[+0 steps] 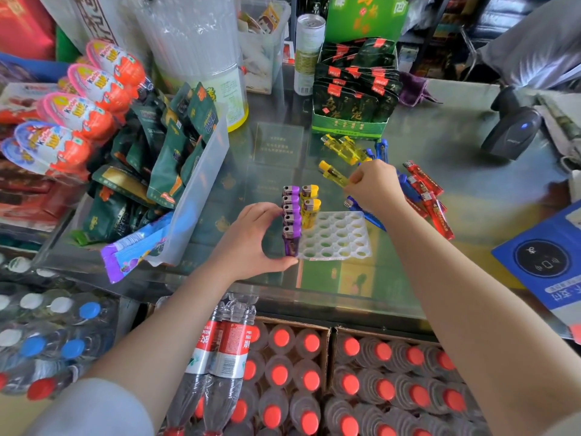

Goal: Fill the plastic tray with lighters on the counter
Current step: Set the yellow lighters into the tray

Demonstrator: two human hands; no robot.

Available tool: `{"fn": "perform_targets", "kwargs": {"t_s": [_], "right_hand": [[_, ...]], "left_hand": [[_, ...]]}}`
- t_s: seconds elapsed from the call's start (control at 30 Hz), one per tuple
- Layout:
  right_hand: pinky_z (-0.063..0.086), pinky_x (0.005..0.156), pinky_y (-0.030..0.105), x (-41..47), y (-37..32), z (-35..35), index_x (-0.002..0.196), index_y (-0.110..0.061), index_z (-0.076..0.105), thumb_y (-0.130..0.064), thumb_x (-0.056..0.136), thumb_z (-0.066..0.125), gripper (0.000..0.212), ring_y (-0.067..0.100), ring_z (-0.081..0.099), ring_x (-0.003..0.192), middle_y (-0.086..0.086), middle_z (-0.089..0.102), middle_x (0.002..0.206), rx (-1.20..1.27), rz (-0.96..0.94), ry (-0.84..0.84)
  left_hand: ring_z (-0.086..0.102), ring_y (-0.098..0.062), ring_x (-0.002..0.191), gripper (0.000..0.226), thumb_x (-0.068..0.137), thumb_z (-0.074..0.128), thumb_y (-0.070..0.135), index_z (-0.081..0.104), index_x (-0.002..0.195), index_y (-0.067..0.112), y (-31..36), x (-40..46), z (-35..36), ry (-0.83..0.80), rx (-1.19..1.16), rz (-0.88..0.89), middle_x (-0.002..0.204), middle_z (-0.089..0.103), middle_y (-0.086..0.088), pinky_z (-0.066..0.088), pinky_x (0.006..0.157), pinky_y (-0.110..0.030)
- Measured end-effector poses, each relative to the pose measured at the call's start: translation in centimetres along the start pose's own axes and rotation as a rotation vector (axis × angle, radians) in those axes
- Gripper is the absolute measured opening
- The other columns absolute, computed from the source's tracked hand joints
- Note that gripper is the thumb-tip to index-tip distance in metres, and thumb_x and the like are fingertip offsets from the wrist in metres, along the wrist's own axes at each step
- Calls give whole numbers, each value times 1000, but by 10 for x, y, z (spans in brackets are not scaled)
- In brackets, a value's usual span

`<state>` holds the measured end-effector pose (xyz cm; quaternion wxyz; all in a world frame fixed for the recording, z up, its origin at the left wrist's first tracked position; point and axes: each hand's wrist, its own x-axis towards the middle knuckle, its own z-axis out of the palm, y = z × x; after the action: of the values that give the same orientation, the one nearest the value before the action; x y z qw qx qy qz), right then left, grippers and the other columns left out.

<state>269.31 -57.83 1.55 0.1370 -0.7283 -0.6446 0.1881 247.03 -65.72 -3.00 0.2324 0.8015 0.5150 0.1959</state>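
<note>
Lighters were the business here, and the white plastic tray (338, 236) sat on the glass counter (456, 171) as the landmark for everything else. Along the tray's left edge stood a full row of purple lighters (291, 220), upright in their sockets, and just to the right of them two yellow lighters (310, 204) stood at the far end of the second row. The rest of the sockets were open, so by my judgement the filling was in its early part.

The left hand (251, 239) was curled round the tray's left side, fingers against the purple row and thumb at the near corner, apparently to keep the light tray from sliding while lighters were pushed in. The right hand (374, 187), beyond the tray's far right corner, pinched a yellow lighter (334, 174) by its base with the cap pointing away, likely so it could be turned upright and seated base-down next to the other yellows.

Beyond the tray lay the loose supply on the counter: more yellow ones (344, 147), blue lighters (382, 149) and, to the far right, red lighters (430, 199), all lying flat within easy reach of the right hand.
</note>
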Motion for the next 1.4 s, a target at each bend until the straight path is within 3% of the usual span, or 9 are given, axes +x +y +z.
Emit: {"fn": "perform_targets", "kwargs": {"t_s": [0.17,0.27,0.5,0.67,0.83,0.93,1.07,1.27,1.4], "right_hand": [[47,55,14,-60,-8,-4,89,-9,57,-14,82,64,11,11,59,61,1,62,78,517,-93,5],[47,55,14,-89,-7,13,86,-7,55,-10,82,64,10,9,60,57,-3,63,70,667,-82,-3],[39,56,5,-102,-10,36,84,-11,63,-12,81,66,4,2,52,61,-8,58,69,513,-108,59],[47,66,29,-103,-17,34,88,-7,63,-12,80,67,10,18,59,69,6,67,78,375,-204,47],[43,63,30,-105,-19,35,93,-5,58,-15,84,63,14,21,57,70,9,67,81,277,-227,54],[32,58,29,-97,-19,30,91,-2,55,-14,87,59,13,23,49,68,12,62,84,141,-291,-10],[49,66,37,-87,-21,30,92,-2,55,-17,88,57,15,31,60,81,14,65,94,-44,-347,-47],[46,67,32,-89,-12,34,91,-7,65,-23,82,66,18,23,59,82,7,67,92,135,-285,23],[37,61,31,-92,-8,38,80,-3,62,-20,79,68,18,31,58,77,13,66,81,16,-434,118]], "left_hand": [[39,-13,119,71,59,62,60,52,119,23,1,0,0,21,-37,8,122,49,5,33,98,-28],[40,-12,120,72,59,62,61,51,120,25,0,-1,0,7,-51,-19,124,48,7,37,100,-35],[41,-16,104,69,57,71,61,56,113,25,10,6,-12,-100,70,-68,107,50,4,39,91,-35],[46,-15,92,69,54,72,62,55,111,27,7,8,-15,-148,22,-101,95,48,5,44,80,-36],[45,-15,92,71,58,67,66,54,114,25,5,6,-12,-126,62,-65,97,49,3,42,79,-33],[44,-17,97,80,55,59,74,55,117,23,3,4,-9,-83,109,-30,102,50,1,39,84,-33],[38,-18,115,86,53,55,74,54,120,20,-1,3,-5,-35,74,0,115,49,1,31,98,-33],[25,-13,134,71,61,75,51,50,121,25,2,5,-5,-68,-75,-6,129,42,12,26,108,-35],[20,-11,137,77,61,75,51,45,128,26,2,6,-3,-70,-55,7,138,37,12,21,107,-28]]}}
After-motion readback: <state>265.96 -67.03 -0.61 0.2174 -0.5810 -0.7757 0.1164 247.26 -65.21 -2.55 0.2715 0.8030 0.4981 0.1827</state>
